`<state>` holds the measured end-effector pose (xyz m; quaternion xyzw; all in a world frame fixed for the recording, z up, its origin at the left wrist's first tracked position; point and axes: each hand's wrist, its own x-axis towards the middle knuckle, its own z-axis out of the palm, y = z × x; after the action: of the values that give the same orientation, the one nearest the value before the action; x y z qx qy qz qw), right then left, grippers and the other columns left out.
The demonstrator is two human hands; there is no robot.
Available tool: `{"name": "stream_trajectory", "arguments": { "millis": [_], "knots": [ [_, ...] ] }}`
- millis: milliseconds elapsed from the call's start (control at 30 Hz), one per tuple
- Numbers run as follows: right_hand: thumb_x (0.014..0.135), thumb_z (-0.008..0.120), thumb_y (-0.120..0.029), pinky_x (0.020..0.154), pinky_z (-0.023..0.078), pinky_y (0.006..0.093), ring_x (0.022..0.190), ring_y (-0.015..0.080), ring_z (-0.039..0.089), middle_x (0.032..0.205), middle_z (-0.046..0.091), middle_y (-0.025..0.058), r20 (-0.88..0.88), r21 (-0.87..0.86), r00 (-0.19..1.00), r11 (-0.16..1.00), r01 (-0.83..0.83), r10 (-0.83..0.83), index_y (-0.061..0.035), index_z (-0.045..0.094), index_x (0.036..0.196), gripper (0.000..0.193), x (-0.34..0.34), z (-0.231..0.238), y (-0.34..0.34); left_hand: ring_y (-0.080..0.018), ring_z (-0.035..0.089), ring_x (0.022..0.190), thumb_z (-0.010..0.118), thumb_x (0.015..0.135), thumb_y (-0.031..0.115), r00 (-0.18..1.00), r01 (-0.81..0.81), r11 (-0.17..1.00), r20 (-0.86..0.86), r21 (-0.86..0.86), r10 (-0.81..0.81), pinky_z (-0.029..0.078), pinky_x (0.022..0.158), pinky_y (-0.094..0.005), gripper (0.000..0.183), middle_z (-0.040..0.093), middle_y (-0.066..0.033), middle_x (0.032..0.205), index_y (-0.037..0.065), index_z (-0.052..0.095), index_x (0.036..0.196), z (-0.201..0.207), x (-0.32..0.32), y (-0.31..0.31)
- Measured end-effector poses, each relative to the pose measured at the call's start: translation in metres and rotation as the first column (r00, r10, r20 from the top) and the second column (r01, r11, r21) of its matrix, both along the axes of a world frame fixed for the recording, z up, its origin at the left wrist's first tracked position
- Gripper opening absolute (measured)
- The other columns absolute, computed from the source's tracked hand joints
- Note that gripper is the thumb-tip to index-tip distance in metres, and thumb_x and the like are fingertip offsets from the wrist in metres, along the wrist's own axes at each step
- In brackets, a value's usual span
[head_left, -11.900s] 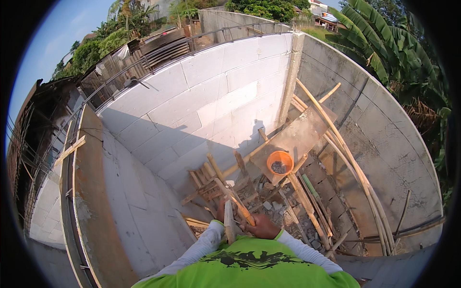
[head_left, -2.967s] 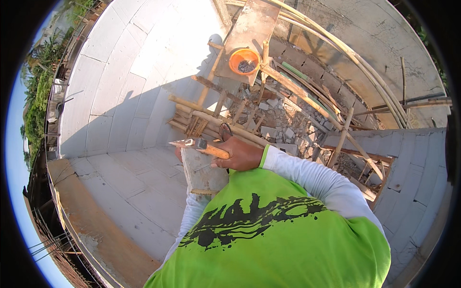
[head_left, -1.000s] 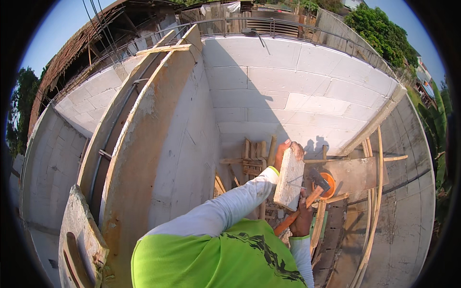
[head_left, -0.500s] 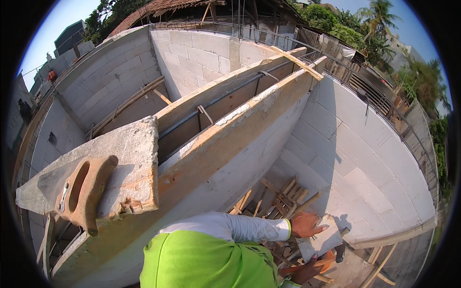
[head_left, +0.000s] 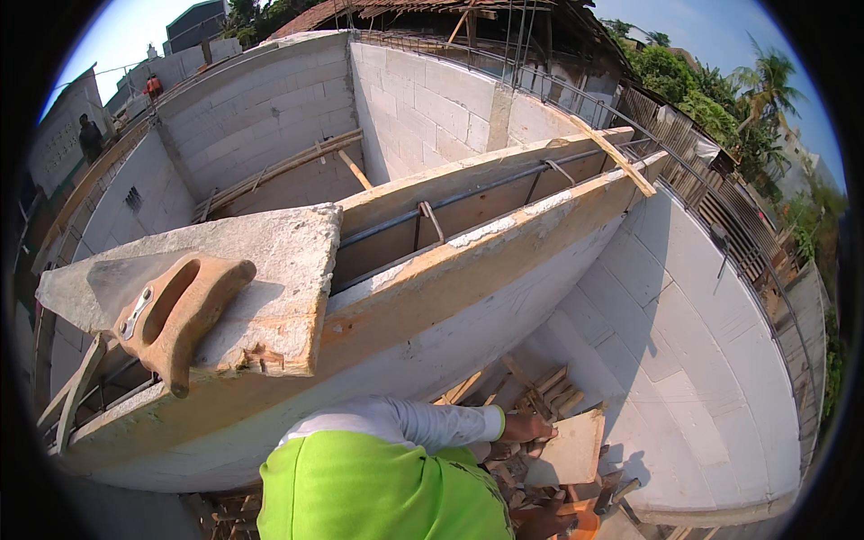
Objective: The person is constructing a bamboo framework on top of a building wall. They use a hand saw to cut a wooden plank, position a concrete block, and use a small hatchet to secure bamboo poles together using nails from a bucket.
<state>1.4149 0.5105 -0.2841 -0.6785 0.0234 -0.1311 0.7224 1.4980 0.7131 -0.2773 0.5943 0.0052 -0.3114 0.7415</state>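
My left hand point(head_left: 529, 428), at the end of a white sleeve, grips the edge of a flat, pale board piece point(head_left: 569, 450). Lower down, my right hand point(head_left: 542, 518) is closed around the wooden handle of a hammer, whose dark head point(head_left: 613, 487) shows just beyond the board; its fingers are partly hidden. An orange container point(head_left: 585, 519) lies beside the right hand. Off to the left, a handsaw point(head_left: 180, 315) with a wooden handle rests on a wide, rough, mortar-crusted board point(head_left: 279, 261) laid across the top of the formwork.
Long formwork boards point(head_left: 486, 256) with steel reinforcing bars point(head_left: 396, 216) between them run away to the upper right. A wooden strip point(head_left: 612, 155) crosses their far end. Pale block walls point(head_left: 684, 342) surround a space below holding scrap wood point(head_left: 553, 391). A person point(head_left: 153, 86) is far left.
The view has shifted, so the walls and saw appear farther right. Both hands have moved left relative to the wall, and the pale board piece has turned.
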Motion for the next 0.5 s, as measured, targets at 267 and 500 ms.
{"name": "stream_trajectory", "arguments": {
  "millis": [267, 500],
  "knots": [
    [0.094, 0.060, -0.028, 0.086, 0.046, 0.0415, 0.101, 0.0348, 0.056, 0.116, 0.055, 0.0243, -0.025, 0.019, 0.911, 0.911, -0.412, 0.412, 0.0063, 0.048, 0.122, 0.046, 0.065, 0.027, 0.041, -0.0275, 0.058, 0.070, 0.040, 0.102, 0.040, 0.488, 0.074, 0.767, 0.648, 0.637, -0.585, 0.046, 0.072, -0.0437, 0.049, 0.062, -0.0136, 0.074, 0.000, 0.063, 0.084, -0.006, 0.004, -0.010],
    [0.093, 0.059, -0.032, 0.083, 0.045, 0.0399, 0.098, 0.0327, 0.055, 0.111, 0.054, 0.0224, -0.022, 0.022, 0.808, 0.808, -0.589, 0.589, 0.0055, 0.049, 0.118, 0.046, 0.098, 0.037, 0.072, -0.0268, 0.057, 0.069, 0.043, 0.101, 0.031, 0.622, 0.220, 0.896, 0.653, 0.385, -0.433, 0.046, 0.065, -0.0418, 0.038, 0.057, -0.0097, 0.072, -0.001, 0.057, 0.085, 0.019, -0.005, 0.004]
  ]
}}
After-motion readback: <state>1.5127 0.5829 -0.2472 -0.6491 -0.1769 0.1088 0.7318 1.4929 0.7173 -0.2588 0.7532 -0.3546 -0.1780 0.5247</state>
